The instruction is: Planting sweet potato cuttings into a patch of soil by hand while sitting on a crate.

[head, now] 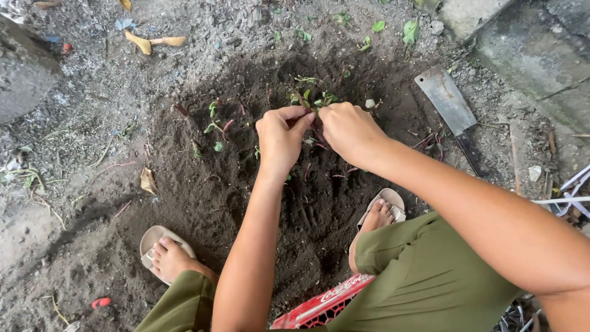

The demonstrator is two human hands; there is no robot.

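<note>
My left hand [281,138] and my right hand [349,130] meet over a patch of dark loose soil [246,178]. Together they pinch a small seedling [310,101] with green leaves and a reddish stem, its base at the soil. The fingertips of both hands touch at the stem. Other small seedlings [215,120] stand in the soil to the left of my hands.
A cleaver with a wide metal blade [447,101] lies on the ground to the right. My sandalled feet [166,252] rest at the soil's near edge. A red plastic crate [322,304] is under me. Dry leaves [153,42] and a concrete edge [522,43] lie beyond.
</note>
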